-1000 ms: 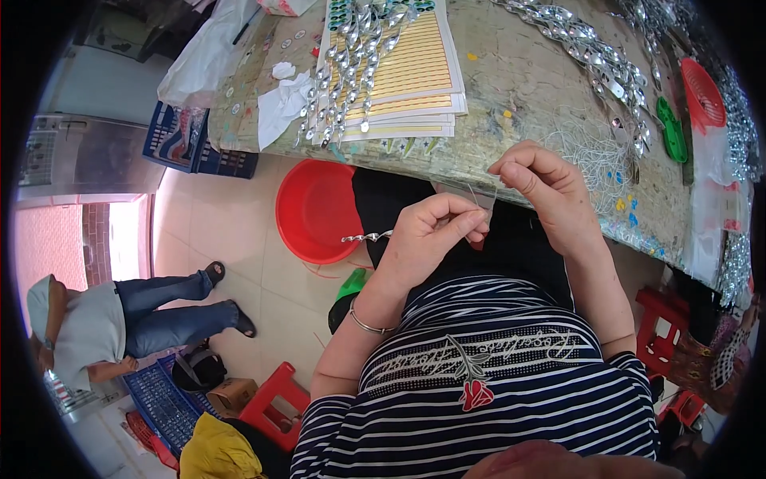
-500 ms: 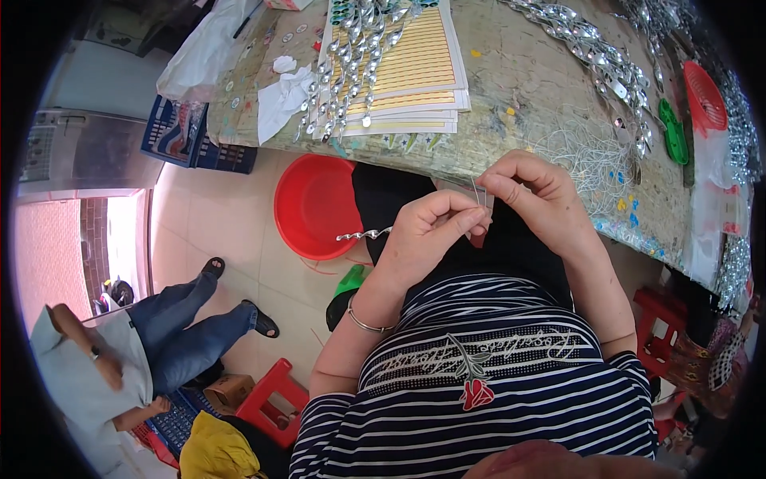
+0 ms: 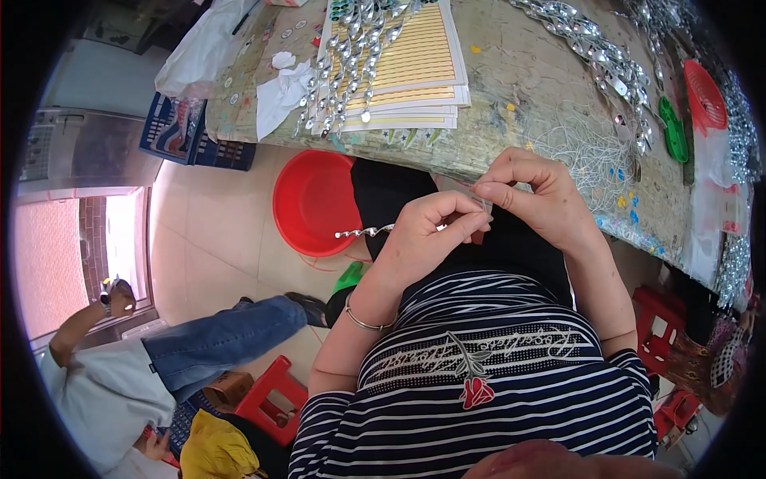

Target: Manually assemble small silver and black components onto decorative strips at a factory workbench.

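Over my lap, just off the table's near edge, my left hand (image 3: 433, 233) is closed in a pinch. A twisted silver strip (image 3: 363, 233) sticks out from it to the left. My right hand (image 3: 533, 195) is closed too, thumb against forefinger, beside the left fingertips. Between the two hands runs a fine pale string (image 3: 484, 204), pinched at the right fingertips. The strip's other end is hidden inside my left hand.
On the worktable (image 3: 487, 80) lie stacked printed sheets (image 3: 431, 64) with silver strips (image 3: 347, 76), loose thread (image 3: 586, 152), a green tool (image 3: 673, 132) and a red basket (image 3: 706, 96). A red basin (image 3: 311, 203) stands below. Another person (image 3: 112, 391) is at left.
My hands stay almost in place; the string loop standing up between them has dropped lower. At left, the other person has shifted their legs toward me and stretched an arm toward the window.
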`<state>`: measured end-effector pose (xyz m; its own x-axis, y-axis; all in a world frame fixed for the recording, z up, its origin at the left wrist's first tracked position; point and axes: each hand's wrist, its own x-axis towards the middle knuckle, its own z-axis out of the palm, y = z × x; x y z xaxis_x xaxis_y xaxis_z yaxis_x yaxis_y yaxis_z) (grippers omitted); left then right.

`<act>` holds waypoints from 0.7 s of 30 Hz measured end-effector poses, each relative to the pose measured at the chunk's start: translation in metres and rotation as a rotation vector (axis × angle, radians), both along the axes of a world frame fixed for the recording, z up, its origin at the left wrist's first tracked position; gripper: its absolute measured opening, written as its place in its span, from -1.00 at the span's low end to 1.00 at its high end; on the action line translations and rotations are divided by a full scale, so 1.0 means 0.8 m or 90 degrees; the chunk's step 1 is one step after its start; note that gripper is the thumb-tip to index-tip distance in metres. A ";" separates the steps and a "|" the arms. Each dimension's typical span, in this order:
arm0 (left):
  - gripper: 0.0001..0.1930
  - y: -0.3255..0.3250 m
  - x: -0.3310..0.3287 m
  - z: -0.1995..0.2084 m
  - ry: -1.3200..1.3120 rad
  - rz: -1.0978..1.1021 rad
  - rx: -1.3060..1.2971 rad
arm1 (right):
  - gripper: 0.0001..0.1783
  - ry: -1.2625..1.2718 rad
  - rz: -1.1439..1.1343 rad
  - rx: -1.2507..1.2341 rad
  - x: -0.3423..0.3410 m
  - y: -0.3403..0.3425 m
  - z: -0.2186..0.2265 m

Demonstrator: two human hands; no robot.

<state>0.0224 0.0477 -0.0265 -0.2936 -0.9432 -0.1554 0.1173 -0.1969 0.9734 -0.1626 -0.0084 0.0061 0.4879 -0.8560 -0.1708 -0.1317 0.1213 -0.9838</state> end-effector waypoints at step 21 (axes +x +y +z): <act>-0.89 0.001 -0.011 0.002 0.088 0.195 0.032 | -0.87 -0.057 -0.082 -0.033 0.005 0.015 -0.017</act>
